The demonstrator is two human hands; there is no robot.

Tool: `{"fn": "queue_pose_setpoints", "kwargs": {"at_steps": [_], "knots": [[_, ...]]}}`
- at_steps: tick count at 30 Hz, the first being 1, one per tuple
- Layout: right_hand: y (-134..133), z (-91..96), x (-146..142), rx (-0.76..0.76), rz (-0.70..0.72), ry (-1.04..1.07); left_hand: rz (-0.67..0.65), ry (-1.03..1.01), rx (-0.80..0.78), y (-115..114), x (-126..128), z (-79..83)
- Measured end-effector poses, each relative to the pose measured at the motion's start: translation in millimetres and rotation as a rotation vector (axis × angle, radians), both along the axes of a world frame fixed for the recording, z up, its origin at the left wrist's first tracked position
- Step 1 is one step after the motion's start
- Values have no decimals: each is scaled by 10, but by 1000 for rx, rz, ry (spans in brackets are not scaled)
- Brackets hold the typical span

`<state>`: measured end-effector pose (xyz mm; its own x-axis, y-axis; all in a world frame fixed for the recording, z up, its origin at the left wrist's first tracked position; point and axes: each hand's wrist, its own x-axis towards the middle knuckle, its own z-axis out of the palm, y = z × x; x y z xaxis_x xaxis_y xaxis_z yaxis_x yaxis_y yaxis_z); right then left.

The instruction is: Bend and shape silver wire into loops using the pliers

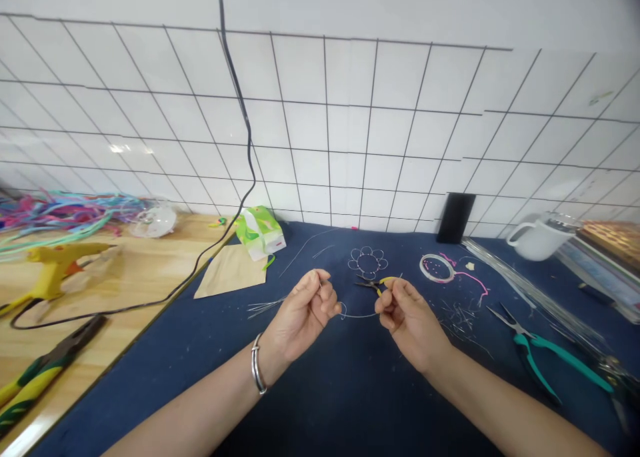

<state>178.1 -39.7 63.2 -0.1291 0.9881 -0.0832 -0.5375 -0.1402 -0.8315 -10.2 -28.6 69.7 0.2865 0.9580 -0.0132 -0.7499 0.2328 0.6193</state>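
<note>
Between my two hands runs a thin silvery wire (361, 317), with a small curl beside the left fingers. My left hand (305, 310) is closed, thumb and finger pinching the wire. My right hand (407, 317) also pinches it, and a short bit sticks up past the fingertips. Behind the right fingers show small yellow-handled pliers (369, 284), partly hidden; I cannot tell whether that hand touches them. Just beyond lies a flower-shaped wire piece (367, 263) with looped petals and a ring in the middle.
On the dark blue mat, teal-handled pliers (535, 340), wire clippings (459, 318) and a round beads dish (437, 268) lie right. A white mug (537, 237) stands behind. Leftward are a cloth piece (233, 272), a yellow glue gun (53, 267), green-yellow pliers (47, 370) and a black cord (240, 97).
</note>
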Motion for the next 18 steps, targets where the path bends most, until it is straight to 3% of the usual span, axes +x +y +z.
{"fn": "queue_pose_setpoints", "kwargs": {"at_steps": [11, 14, 18], "knots": [[38, -15, 32, 137, 163, -373, -254, 297, 26, 56, -36, -164], [52, -53, 33, 141, 171, -402, -290, 326, 18, 58, -30, -200], [69, -84, 52, 230, 283, -609, -335, 404, 5, 60, -26, -235]]}}
